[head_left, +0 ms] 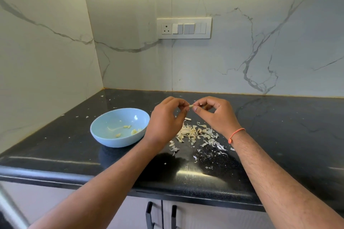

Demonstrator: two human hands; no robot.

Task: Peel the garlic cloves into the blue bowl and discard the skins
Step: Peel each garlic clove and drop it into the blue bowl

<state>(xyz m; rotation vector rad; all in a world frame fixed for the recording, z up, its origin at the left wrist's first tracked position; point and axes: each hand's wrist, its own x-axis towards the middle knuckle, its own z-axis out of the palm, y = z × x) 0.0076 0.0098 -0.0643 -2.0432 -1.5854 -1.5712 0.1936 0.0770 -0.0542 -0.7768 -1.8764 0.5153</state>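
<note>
Forearms cut off below; tiny clove (191, 106) between both hands' fingertips.

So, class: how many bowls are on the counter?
1. The blue bowl sits on the black counter, beside the left hand, holding a few peeled cloves. None appear hidden.

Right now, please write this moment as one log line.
left hand+right hand: pinch garlic clove | blue bowl: peeled cloves | skins: on counter
</note>
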